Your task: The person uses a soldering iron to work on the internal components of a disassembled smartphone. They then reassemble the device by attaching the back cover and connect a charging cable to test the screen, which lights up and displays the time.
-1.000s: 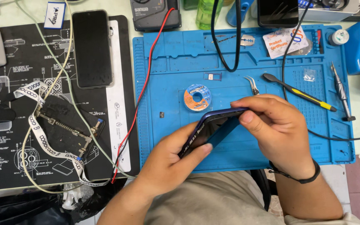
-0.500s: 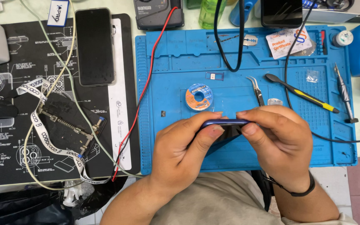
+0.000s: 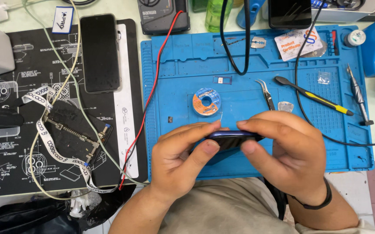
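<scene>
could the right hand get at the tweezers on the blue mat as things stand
Probably yes, once freed. The right hand shares its grip on the dark blue phone with the left hand. The tweezers lie uncovered on the blue mat just beyond its fingers, nothing between.

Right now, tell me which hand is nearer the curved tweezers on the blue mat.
Right. The right hand lies just below the tweezers, gripping the dark blue phone; the left hand holds the phone's other end, farther left.
</scene>
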